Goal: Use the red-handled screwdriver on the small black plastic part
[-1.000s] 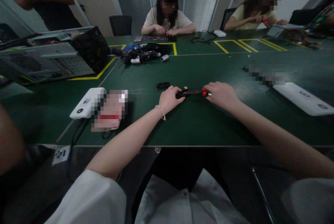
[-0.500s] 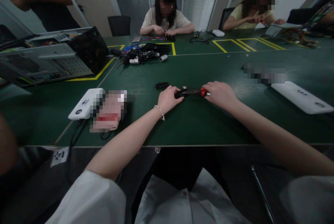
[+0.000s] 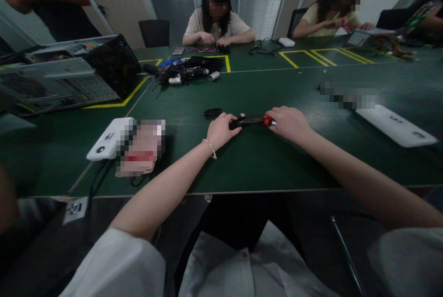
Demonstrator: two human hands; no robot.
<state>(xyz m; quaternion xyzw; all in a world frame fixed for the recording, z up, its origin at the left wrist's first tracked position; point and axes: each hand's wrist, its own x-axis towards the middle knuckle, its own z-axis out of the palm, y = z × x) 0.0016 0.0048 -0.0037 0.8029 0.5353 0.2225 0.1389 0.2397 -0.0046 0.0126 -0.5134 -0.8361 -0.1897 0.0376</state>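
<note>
My left hand (image 3: 220, 131) pinches a small black plastic piece (image 3: 236, 124) against the table; the fingers hide part of it. My right hand (image 3: 290, 124) is wrapped round a red-handled tool (image 3: 267, 120) with a long narrow metal end. That end points left and reaches the black piece. Whether the tool is a screwdriver or pliers I cannot tell. Just beyond my left hand lies another small black part (image 3: 212, 112), touched by neither hand.
On the left stand an open computer case (image 3: 69, 75), a white power bank (image 3: 110, 139) and a pixelated phone (image 3: 141, 147). Another white power bank (image 3: 396, 126) lies right. Farther back are a drill (image 3: 166, 75) among dark parts and a seated person (image 3: 218, 24).
The whole view has shifted slightly, moving things a little left in the picture. Both hands keep the same grip, and the tool stays against the black piece.
</note>
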